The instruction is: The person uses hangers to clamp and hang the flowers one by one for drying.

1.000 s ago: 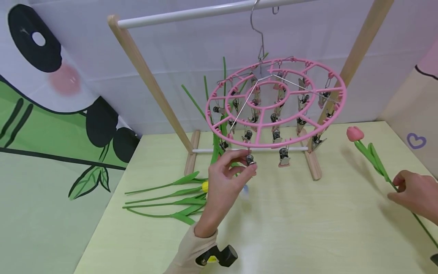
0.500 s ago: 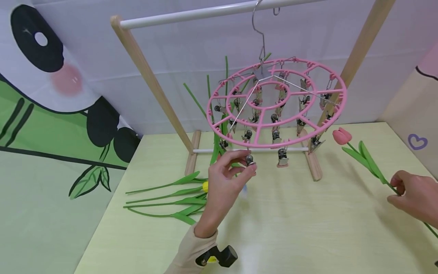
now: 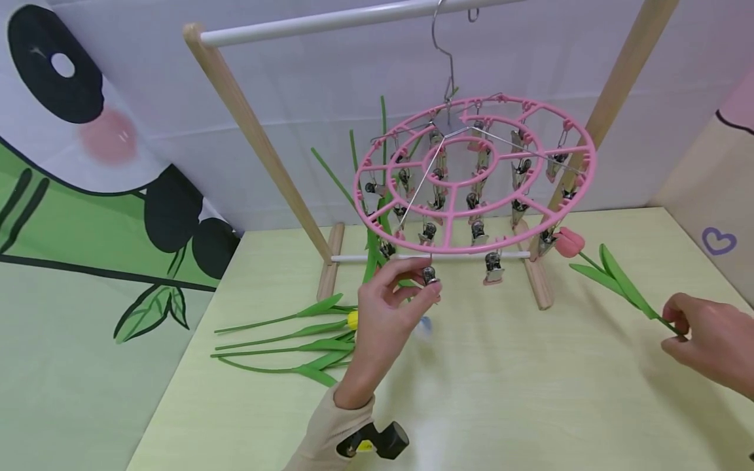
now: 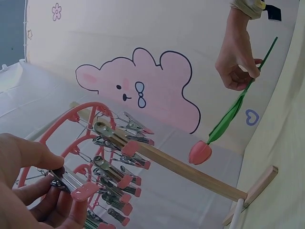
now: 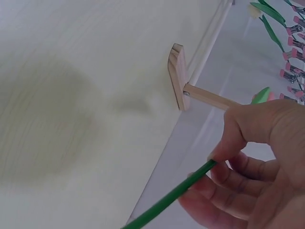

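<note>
My left hand [image 3: 383,320] pinches a metal clip [image 3: 430,275] at the near rim of a round pink clip hanger [image 3: 450,243]. In the left wrist view this clip's pink-tipped jaws [image 4: 86,191] point away from the fingers. Off to the right, my right hand [image 3: 709,337] pinches the green stem of an artificial pink tulip [image 3: 569,242]. The flower tilts up and left, its bloom appearing beside the hanger's right edge. Up close in the right wrist view, thumb and fingers hold the stem [image 5: 174,193]. Several other clips dangle from the hanger.
A wooden stand with a white bar [image 3: 330,24] carries the hanger. Several tulips [image 3: 294,350], one with a yellow bloom [image 3: 353,320], lie on the table [image 3: 501,399] at left, partly behind my left arm. Other green stems [image 3: 372,248] stand upright behind the hanger.
The pink tulip has swung leftward, its bloom coming closer to the hanger and slightly lower. My right hand has shifted a little left with it. My left hand keeps its pinch on the clip.
</note>
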Available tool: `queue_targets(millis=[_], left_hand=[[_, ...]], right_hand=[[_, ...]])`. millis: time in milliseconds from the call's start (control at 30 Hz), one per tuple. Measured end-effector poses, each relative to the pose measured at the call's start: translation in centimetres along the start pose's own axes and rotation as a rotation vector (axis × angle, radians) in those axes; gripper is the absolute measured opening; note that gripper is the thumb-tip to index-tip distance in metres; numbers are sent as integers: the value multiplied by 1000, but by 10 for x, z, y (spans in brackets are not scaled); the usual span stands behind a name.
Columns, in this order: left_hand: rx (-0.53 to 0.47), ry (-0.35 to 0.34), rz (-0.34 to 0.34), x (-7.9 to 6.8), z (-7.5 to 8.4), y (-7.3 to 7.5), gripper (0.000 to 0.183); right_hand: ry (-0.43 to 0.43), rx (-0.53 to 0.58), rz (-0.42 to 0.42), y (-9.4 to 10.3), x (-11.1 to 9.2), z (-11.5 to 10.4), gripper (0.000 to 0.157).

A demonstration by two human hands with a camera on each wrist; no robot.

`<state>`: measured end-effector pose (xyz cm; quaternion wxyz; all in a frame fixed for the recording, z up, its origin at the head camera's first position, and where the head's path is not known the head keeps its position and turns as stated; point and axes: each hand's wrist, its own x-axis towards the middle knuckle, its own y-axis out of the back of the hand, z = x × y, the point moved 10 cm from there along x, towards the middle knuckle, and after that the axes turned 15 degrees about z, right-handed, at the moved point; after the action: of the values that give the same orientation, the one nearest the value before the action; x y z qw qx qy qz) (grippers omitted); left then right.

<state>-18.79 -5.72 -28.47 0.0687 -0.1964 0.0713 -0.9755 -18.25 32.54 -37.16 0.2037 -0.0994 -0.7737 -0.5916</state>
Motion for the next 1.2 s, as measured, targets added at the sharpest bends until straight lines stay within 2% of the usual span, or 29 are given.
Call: queue_targets(millis=[333, 600, 867, 1100, 1200], left_hand=[[-2, 8, -12, 0, -3, -1, 30], [10, 6, -13, 0, -2, -1, 30], [19, 4, -12, -1, -3, -1, 29], [16, -2, -11, -1, -2, -1, 30], [16, -1, -10, -1, -2, -2, 30]], right_hand=[[31, 19, 38, 7, -3, -14, 26], [41, 8, -38, 6, 1, -29, 24], [78, 6, -26, 10, 4, -46, 24], [114, 3, -49, 11, 4, -59, 24], [140, 1, -28, 13, 4, -66, 25]])
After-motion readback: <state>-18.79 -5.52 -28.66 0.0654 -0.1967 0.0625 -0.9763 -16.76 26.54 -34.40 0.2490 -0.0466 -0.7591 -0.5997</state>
